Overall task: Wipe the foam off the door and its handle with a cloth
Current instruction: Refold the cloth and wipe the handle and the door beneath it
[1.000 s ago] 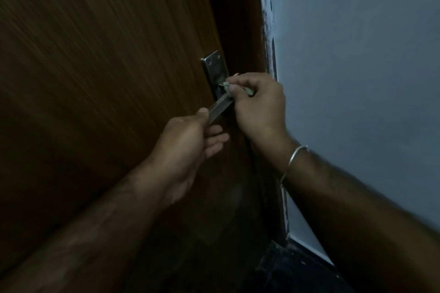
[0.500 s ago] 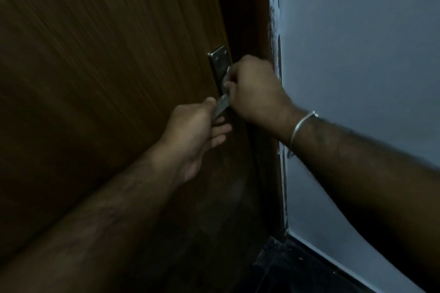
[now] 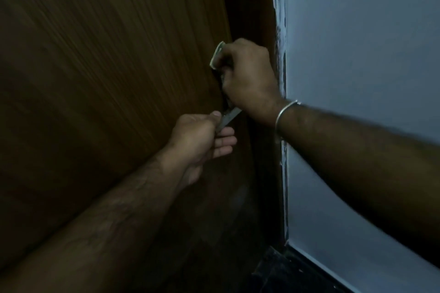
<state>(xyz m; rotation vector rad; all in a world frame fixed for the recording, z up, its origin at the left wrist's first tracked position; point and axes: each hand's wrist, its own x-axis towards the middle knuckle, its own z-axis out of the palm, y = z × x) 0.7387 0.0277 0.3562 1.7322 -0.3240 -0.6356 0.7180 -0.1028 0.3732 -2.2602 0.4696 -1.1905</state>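
You are looking at a dim, dark picture. The wall (image 3: 357,54) to the right of your fingers is the brightest part, a dull blue-grey. The door (image 3: 107,78) to their left is dark brown and its wood lines are smeared. Your arms below the fingers are deep in shadow and look soft.

No readable text, label or number shows anywhere.

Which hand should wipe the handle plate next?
Right, probably. The right hand already presses the cloth against the top of the handle plate, which it hides. The left hand is busy gripping the lever, steadying it.
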